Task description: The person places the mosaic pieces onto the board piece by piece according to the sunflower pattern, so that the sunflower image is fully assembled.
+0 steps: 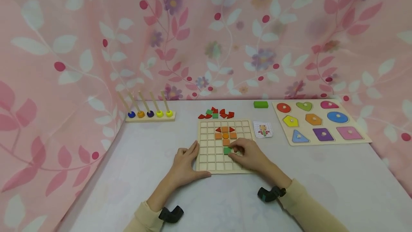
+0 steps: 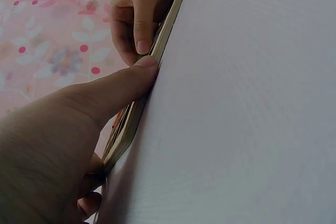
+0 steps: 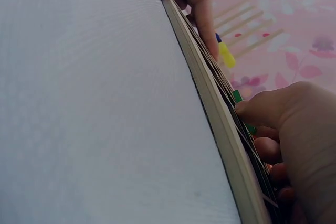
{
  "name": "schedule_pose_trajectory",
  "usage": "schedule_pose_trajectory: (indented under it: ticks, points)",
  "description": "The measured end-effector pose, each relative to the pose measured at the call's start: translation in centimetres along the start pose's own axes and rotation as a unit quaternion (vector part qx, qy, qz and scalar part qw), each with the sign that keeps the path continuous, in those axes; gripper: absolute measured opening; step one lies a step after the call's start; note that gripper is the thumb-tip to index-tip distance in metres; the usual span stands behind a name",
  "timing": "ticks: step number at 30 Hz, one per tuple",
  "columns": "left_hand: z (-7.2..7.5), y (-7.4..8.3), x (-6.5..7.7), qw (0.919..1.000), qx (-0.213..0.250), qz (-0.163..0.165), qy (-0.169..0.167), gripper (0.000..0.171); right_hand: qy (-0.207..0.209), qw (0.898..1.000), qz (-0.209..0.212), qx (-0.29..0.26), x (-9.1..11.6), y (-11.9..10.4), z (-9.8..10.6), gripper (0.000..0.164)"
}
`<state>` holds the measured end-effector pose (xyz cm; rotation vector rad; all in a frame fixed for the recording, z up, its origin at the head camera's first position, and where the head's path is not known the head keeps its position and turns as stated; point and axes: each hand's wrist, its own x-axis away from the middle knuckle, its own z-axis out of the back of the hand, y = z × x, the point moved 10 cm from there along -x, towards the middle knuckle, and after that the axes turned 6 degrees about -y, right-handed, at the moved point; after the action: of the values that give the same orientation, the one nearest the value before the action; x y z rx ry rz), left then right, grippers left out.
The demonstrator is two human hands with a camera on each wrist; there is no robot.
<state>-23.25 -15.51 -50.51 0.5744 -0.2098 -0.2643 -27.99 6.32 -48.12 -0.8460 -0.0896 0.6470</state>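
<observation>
In the head view, the person's right hand reaches over the gridded board on the counter, thumb and index finger pinching a green tile. The tile is at the fingertips' left, in line with the lowest orange square and just nearer the person; whether it lies flat in its cell cannot be told. The left hand rests at the board's near left corner, its thumb and index finger straight and spread well apart. Good handling here probably means squaring the tile to the grid lines, then pressing it down evenly without nudging the orange square.

In the left wrist view, the left thumb lies on the board's near edge; light pressure there should stop it sliding. A sliver of green shows under the right fingertips.

In the right wrist view, green shows on both sides of the right thumb, close against the board's surface, with the other fingers curled behind it.
</observation>
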Motion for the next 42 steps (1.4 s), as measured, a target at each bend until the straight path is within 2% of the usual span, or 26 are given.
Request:
schedule_pose_trajectory:
  ticks: [4, 15, 23, 29, 33, 37, 42]
  points:
    - [0.5, 0.0, -0.3, 1.0, -0.008, -0.004, 0.001, 0.12, 0.004, 1.0, 0.016, 0.015, -0.5, -0.3, 0.2, 0.022]
    - [1.1, 0.1, -0.7, 0.9999, -0.009, -0.012, 0.003, 0.12, 0.025, 0.999, -0.002, 0.025, -0.8, -0.5, 0.7, 0.022]
    - [1.8, 0.1, -0.8, 0.9999, -0.009, -0.007, 0.008, 0.12, 0.042, 0.999, 0.003, 0.03, -1.3, -0.7, 0.8, 0.021]
    - [0.4, -0.4, -0.3, 1.0, 0.008, 0.003, 0.0, 0.121, 0.035, 0.999, -0.016, 0.027, -0.5, 0.0, 0.2, 0.02]
    - [-0.4, -0.5, -0.1, 0.9999, 0.01, -0.001, -0.001, 0.123, 0.038, 0.999, -0.019, 0.02, 0.3, 0.2, -0.1, 0.021]
    - [-0.3, -0.4, 0.1, 0.9999, 0.011, -0.002, 0.006, 0.122, 0.04, 0.999, -0.015, 0.007, 0.4, 0.2, -0.1, 0.021]
    - [-0.1, -0.4, 0.1, 0.9999, 0.014, -0.003, 0.009, 0.122, 0.016, 0.999, -0.031, -0.022, -0.1, 0.1, 0.4, 0.021]
